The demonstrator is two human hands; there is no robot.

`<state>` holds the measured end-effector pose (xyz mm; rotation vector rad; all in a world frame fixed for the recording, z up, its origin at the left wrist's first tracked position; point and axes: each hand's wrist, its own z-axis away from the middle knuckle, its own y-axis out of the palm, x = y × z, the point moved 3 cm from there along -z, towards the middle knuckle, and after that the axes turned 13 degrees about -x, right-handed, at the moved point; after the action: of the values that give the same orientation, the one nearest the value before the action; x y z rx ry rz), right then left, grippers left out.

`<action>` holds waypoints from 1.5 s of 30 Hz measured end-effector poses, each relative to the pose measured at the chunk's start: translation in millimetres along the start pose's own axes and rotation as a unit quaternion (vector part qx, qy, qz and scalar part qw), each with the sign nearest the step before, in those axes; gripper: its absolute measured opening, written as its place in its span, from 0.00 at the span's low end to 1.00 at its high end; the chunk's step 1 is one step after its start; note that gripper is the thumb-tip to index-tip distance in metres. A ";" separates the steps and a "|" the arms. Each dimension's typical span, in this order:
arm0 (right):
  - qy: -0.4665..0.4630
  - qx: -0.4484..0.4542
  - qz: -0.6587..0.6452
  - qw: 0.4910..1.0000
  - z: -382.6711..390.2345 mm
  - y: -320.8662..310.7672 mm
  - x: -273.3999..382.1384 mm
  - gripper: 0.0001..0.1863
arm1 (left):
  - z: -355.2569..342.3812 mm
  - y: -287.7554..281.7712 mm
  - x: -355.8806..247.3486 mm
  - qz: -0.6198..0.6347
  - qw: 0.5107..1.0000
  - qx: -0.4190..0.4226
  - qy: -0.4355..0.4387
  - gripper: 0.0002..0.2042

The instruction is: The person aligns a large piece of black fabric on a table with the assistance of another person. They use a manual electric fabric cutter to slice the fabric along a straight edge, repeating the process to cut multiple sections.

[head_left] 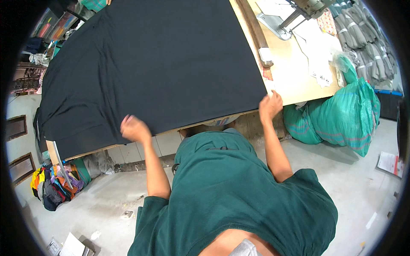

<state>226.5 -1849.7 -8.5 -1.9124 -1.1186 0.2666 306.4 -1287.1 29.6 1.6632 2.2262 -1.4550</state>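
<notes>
Head view looks down on a large black cloth spread flat over a pale worktop, covering most of it and hanging a little over the near edge. Left hand rests at the cloth's near edge, left of centre; it is blurred, the fingers curled, and whether the grip holds the hem or only presses on it cannot be told. Right hand sits at the cloth's near right corner, fingers closed down onto the corner where it meets the bare wood; the grip appears narrow, pinching or pinning the fabric, though the fingertips are hidden. Both hands are set well apart along the same edge, a placement that in my judgement keeps the sheet taut and square to the worktop. A long wooden stick lies just beside the cloth's right edge, parallel to it. White paper pieces lie further right on the bare wood. A green sack stands on the floor below the worktop's right end, and a heap of coloured scraps lies at the lower left.
</notes>
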 end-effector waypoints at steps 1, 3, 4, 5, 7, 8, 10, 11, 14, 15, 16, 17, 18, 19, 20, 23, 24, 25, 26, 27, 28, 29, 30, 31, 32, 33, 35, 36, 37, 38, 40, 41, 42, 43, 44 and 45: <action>-0.033 0.084 -0.090 0.992 -6.0 3.1 28.7 0.20 | 16.4 0.8 -50.3 0.110 0.985 0.097 0.091 0.13; -0.148 0.107 -0.184 0.966 -6.7 -13.0 108.4 0.22 | 69.7 14.9 -123.3 0.220 0.919 0.219 0.244 0.19; -0.194 0.125 -0.211 0.950 -2.3 -16.3 140.5 0.23 | 100.9 19.5 -149.7 0.219 0.896 0.246 0.297 0.21; -0.232 0.133 -0.231 0.936 6.8 -19.9 164.7 0.24 | 131.8 24.6 -172.9 0.220 0.869 0.273 0.350 0.23; -0.304 0.193 -0.197 0.912 48.6 6.9 187.4 0.29 | 180.8 46.6 -188.2 0.187 0.839 0.322 0.396 0.26; -0.307 0.204 -0.190 0.910 58.9 20.2 187.4 0.30 | 198.3 60.2 -182.6 0.200 0.841 0.346 0.366 0.26; -0.296 0.225 -0.194 0.908 61.9 31.6 180.5 0.31 | 204.3 57.7 -185.3 0.164 0.845 0.329 0.389 0.26; -0.281 0.233 -0.207 0.908 58.2 33.2 175.6 0.32 | 204.8 56.1 -187.6 0.146 0.847 0.320 0.399 0.26; -0.273 0.246 -0.214 0.905 48.1 28.6 158.4 0.31 | 204.1 51.0 -188.0 0.115 0.846 0.323 0.409 0.27; -0.278 0.237 -0.214 0.906 40.5 33.4 153.9 0.31 | 200.2 52.8 -192.3 0.109 0.847 0.320 0.411 0.28; -0.271 0.230 -0.205 0.912 36.3 35.9 147.1 0.31 | 199.2 53.6 -189.4 0.094 0.852 0.315 0.408 0.28; -0.264 0.225 -0.193 0.918 30.3 38.2 137.8 0.31 | 196.4 52.7 -185.8 0.072 0.858 0.320 0.395 0.28; -0.253 0.220 -0.179 0.925 21.2 40.0 126.7 0.31 | 191.6 53.6 -179.3 0.048 0.863 0.312 0.394 0.28; -0.244 0.215 -0.165 0.931 13.2 43.7 112.8 0.31 | 184.9 54.1 -170.9 0.024 0.869 0.302 0.391 0.28; -0.239 0.208 -0.146 0.937 5.1 47.2 99.3 0.31 | 175.4 54.0 -160.3 0.004 0.871 0.302 0.386 0.28; -0.205 0.205 -0.113 0.950 -18.0 55.0 55.6 0.31 | 138.0 52.8 -118.8 -0.015 0.897 0.289 0.333 0.28; -0.181 0.216 -0.101 0.954 -24.5 56.7 43.5 0.32 | 125.2 51.9 -99.2 -0.022 0.904 0.280 0.322 0.28; -0.157 0.228 -0.088 0.957 -29.0 59.5 32.0 0.32 | 114.6 51.4 -80.2 -0.030 0.910 0.272 0.311 0.28; -0.142 0.219 -0.094 0.961 -28.8 63.4 21.8 0.33 | 106.2 51.0 -66.5 -0.029 0.913 0.273 0.303 0.28; -0.140 0.224 -0.109 0.958 -29.4 64.3 19.6 0.33 | 100.9 47.7 -59.5 -0.037 0.912 0.271 0.306 0.28; -0.138 0.229 -0.125 0.956 -29.6 65.6 18.6 0.33 | 100.8 47.4 -55.4 -0.035 0.911 0.271 0.308 0.28; -0.137 0.234 -0.140 0.952 -29.2 67.1 18.9 0.33 | 100.4 47.5 -51.3 -0.032 0.911 0.270 0.311 0.28; -0.137 0.247 -0.107 0.953 -29.2 67.7 21.0 0.34 | 100.6 46.5 -49.8 -0.034 0.913 0.265 0.309 0.28; -0.117 0.202 -0.129 0.964 -31.6 73.3 17.0 0.35 | 102.0 46.0 -51.1 -0.035 0.915 0.260 0.306 0.28; -0.097 0.158 -0.151 0.971 -37.0 78.6 10.2 0.35 | 103.4 46.1 -52.4 -0.037 0.917 0.255 0.303 0.28; -0.078 0.115 -0.177 0.974 -43.5 85.8 5.2 0.36 | 102.5 46.0 -54.5 -0.036 0.917 0.252 0.305 0.28; -0.115 0.039 -0.143 0.982 -75.5 88.0 10.5 0.39 | 101.2 43.6 -52.9 -0.044 0.917 0.249 0.307 0.28; -0.111 0.039 -0.136 0.984 -91.2 92.0 15.3 0.40 | 99.6 43.7 -54.5 -0.044 0.918 0.246 0.309 0.28; -0.109 0.038 -0.130 0.985 -106.6 99.7 21.3 0.41 | 99.2 43.2 -51.4 -0.048 0.918 0.242 0.311 0.28; -0.108 0.081 -0.124 0.983 -119.2 112.5 23.4 0.42 | 98.6 43.5 -49.9 -0.049 0.919 0.238 0.310 0.28; -0.098 0.179 -0.141 0.969 -136.9 133.2 29.0 0.45 | 98.9 41.3 -48.3 -0.047 0.923 0.235 0.300 0.28; -0.096 0.194 -0.131 0.967 -139.3 138.9 34.9 0.46 | 97.8 38.9 -48.0 -0.043 0.926 0.230 0.297 0.28; -0.099 0.180 -0.121 0.971 -139.3 143.5 35.6 0.46 | 96.1 38.4 -49.1 -0.038 0.927 0.229 0.296 0.28; -0.103 0.163 -0.112 0.975 -138.7 149.7 34.1 0.47 | 92.9 39.1 -49.9 -0.031 0.929 0.226 0.292 0.28; -0.097 0.171 -0.122 0.973 -142.5 154.2 33.1 0.47 | 92.2 38.3 -48.6 -0.029 0.931 0.217 0.292 0.28; -0.096 0.178 -0.130 0.971 -144.2 156.3 30.1 0.47 | 89.5 37.2 -48.6 -0.021 0.932 0.222 0.287 0.28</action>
<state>418.2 -1942.2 -37.3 -1.4310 -1.3341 0.4793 312.0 -1382.5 -21.7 2.4743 2.3017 -1.7643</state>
